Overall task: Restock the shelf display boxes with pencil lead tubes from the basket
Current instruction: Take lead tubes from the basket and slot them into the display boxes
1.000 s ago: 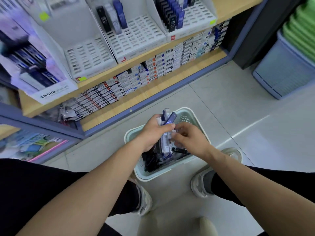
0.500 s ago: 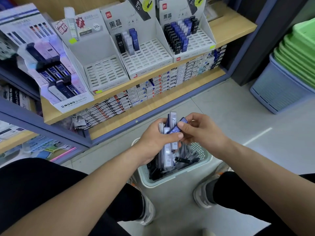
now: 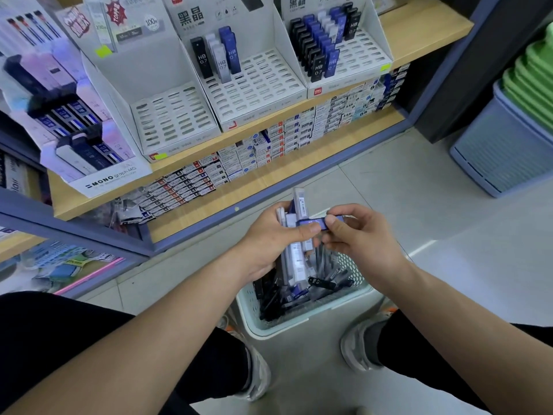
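Note:
My left hand (image 3: 270, 241) grips a bundle of grey and white lead tubes (image 3: 297, 256) upright above the pale green basket (image 3: 299, 323) on the floor. My right hand (image 3: 356, 235) pinches a blue lead tube (image 3: 314, 223) lying crosswise against the top of that bundle, under my left thumb. Several dark tubes lie loose in the basket. On the wooden shelf stand white slotted display boxes: a left box (image 3: 176, 121) with no tubes in its slots, a middle box (image 3: 254, 85) holding three tubes, and a right box (image 3: 359, 59) with several black and blue tubes.
A MONO display box (image 3: 89, 163) stands at the shelf's left end. Small lead packs (image 3: 269, 145) line the lower shelf. A blue-grey crate (image 3: 502, 151) with stacked green baskets (image 3: 532, 85) sits at the right. My two shoes flank the basket.
Both hands rose out of the basket with the tubes. My right hand turned the blue tube from upright to crosswise. The camera tilted up toward the shelf.

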The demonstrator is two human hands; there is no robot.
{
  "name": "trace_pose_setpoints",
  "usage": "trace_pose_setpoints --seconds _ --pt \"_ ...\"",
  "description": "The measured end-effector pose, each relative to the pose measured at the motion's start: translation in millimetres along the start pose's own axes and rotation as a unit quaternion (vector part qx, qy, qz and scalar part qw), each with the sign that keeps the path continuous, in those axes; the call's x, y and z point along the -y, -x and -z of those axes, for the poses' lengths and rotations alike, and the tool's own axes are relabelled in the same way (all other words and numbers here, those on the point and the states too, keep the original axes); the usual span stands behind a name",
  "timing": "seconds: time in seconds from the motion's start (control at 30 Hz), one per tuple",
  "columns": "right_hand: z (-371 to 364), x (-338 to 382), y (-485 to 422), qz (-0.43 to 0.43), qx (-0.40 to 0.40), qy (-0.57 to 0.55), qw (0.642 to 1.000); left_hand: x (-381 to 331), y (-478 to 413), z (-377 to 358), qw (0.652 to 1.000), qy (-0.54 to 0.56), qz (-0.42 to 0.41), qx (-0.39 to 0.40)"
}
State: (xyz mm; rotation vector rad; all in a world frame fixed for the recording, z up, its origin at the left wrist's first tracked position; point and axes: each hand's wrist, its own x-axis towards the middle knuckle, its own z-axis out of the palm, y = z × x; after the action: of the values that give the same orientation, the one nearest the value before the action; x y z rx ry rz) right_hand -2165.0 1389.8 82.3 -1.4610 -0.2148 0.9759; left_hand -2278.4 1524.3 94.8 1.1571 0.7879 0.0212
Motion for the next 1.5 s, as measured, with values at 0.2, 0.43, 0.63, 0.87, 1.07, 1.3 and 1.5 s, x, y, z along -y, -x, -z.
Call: trace_pose_setpoints --seconds 0.2,0.43,0.63,0.87,1.07,1.3,1.5 --pt "8.0 -11.4 -8.9 -0.039 0.017 -0.032 0.999 -1.7 -15.4 10.8 0.999 0.002 0.022 -0.035" --pt "1.0 -12.9 -10.2 -0.042 0.078 0.067 0.994 9.2 -26.2 11.3 0.997 -0.034 -0.003 -0.069" --pt "0.7 -7.6 -9.9 -0.009 0.086 0.091 0.992 6.8 -24.1 10.8 0.994 -0.055 -0.03 -0.085" --pt "-8.3 19.2 -9.3 0.023 0.082 0.098 0.991 -17.7 -8.0 14.6 0.996 -0.015 -0.061 -0.069" --pt "-25.8 67.6 -18.3 0.09 0.03 0.115 0.989 -51.5 23.1 22.2 0.993 -0.037 -0.089 -0.066" --pt "-61.4 125.4 -43.2 0.176 0.034 0.138 0.974 -93.2 51.8 50.0 0.984 -0.045 -0.147 -0.088" --pt "-89.7 140.6 -85.8 0.195 -0.01 0.182 0.964 -90.2 46.7 75.4 0.978 0.005 -0.16 -0.137"
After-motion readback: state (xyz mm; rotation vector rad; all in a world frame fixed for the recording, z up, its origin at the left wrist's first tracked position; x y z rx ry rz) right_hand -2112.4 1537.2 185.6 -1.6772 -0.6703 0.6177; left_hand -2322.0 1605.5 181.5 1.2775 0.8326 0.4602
